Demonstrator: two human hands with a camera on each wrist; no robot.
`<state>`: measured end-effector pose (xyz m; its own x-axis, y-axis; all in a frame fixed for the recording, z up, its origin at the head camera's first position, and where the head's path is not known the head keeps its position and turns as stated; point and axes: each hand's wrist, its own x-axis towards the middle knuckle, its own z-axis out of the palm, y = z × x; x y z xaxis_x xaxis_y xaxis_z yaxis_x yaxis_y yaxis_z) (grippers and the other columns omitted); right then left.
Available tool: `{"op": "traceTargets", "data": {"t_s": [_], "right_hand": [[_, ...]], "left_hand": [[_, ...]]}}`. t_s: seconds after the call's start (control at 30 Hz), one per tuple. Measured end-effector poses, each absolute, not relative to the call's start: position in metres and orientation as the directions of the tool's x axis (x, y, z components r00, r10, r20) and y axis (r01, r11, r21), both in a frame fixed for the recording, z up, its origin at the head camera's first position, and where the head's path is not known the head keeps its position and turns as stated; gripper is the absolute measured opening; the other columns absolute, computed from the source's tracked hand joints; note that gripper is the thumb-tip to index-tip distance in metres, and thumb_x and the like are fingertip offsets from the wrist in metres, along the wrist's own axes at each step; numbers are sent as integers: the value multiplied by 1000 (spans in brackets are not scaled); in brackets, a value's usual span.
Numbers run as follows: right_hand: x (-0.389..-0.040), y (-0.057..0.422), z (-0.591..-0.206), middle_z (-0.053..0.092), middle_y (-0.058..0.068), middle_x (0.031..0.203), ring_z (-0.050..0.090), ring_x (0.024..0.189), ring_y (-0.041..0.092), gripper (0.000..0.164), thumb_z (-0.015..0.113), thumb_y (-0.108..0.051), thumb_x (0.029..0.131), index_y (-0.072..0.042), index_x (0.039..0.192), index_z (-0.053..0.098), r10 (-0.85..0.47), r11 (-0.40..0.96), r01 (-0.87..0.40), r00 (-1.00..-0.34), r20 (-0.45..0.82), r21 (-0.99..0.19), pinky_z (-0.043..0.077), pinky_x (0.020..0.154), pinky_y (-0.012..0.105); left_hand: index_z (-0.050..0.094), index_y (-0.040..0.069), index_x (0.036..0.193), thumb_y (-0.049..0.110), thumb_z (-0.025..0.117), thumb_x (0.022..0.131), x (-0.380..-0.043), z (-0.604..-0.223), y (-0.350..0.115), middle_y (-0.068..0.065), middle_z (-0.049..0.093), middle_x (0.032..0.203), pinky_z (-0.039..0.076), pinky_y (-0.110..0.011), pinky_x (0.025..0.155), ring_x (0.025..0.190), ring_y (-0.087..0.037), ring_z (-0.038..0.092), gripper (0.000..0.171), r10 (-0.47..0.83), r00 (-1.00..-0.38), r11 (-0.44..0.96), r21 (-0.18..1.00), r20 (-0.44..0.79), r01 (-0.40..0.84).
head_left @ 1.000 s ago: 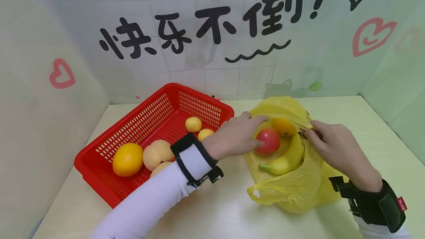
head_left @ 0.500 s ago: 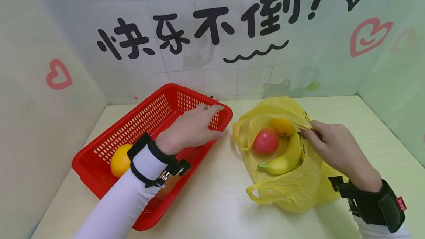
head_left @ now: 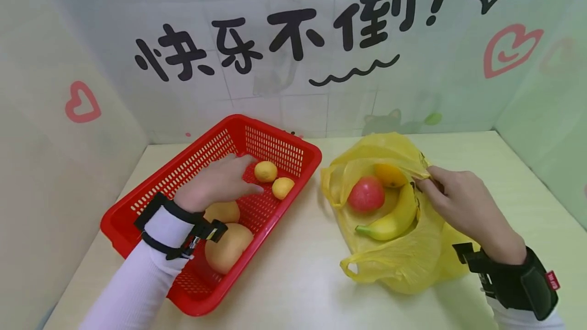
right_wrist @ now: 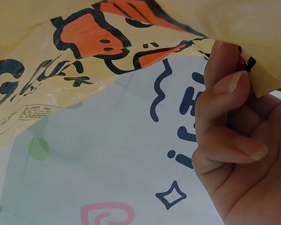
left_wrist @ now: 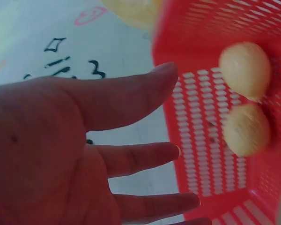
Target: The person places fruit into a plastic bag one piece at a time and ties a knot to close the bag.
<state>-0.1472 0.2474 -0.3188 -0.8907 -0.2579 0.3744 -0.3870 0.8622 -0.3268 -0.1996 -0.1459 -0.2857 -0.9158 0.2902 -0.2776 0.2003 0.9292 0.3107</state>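
Over the red basket [head_left: 275,228], my left hand [head_left: 217,182] hovers with its fingers spread and nothing between them. Two lemons [head_left: 266,171] lie just beyond its fingertips, and in the left wrist view both lemons [left_wrist: 246,70] are apart from the hand. Below the wrist sit two peaches [head_left: 229,248], partly covered by the hand and wrist strap. My right hand [head_left: 470,210] pinches the rim of a yellow plastic bag [head_left: 403,264]; its curled fingers [right_wrist: 220,122] show under the film. Inside the bag are a red round fruit [head_left: 367,194], an orange-coloured fruit [head_left: 390,175] and a banana [head_left: 394,220].
Basket and bag stand side by side on a pale table [head_left: 293,289], with a strip of tabletop between them. A printed wall sheet [head_left: 284,75] closes off the back, and pale panels flank both sides.
My left hand has left the red fruit in the bag and travelled left over the basket. The bag's left edge has spread outward. My right hand keeps its hold.
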Motion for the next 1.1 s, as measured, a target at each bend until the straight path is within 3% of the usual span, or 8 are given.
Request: {"op": "traceTargets", "data": {"t_s": [0.17,0.33,0.57,0.8,1.1], "right_hand": [[-148,249,-317,29,-8,55,25,46,3,29,59,-18,98,-15,71,49,-266,864,-393,-888,375,-316,23,48,21],[-149,248,-317,29,-8,55,25,46,3,31,59,-17,98,-15,69,47,-270,866,-391,-890,367,-312,23,48,21],[-148,249,-319,29,-8,55,25,46,3,29,59,-18,98,-15,71,49,-265,865,-389,-891,369,-318,23,48,21],[-148,251,-319,30,-8,55,25,47,4,26,59,-18,98,-15,74,51,-260,868,-385,-890,374,-314,23,48,22],[-146,251,-321,29,-8,55,25,47,3,28,59,-18,98,-15,72,49,-259,864,-385,-892,370,-324,23,48,21]], "left_hand": [[44,0,143,34,70,89,-199,-299,-166,-23,56,134,55,-47,88,110,-34,55,69,226,-911,947,299,-344,121],[48,2,139,32,73,85,-200,-310,-175,-19,60,125,54,-45,84,105,-31,54,66,184,-883,950,308,-431,47],[41,3,147,34,75,84,-201,-318,-179,-21,54,137,49,-56,97,117,-36,53,78,156,-834,963,270,-529,9],[54,9,135,37,78,81,-201,-320,-178,-15,59,121,54,-49,87,106,-31,53,65,162,-814,970,242,-557,28],[59,8,128,31,79,80,-201,-322,-177,-13,60,114,52,-44,83,101,-29,53,56,166,-828,968,250,-535,33]]}}
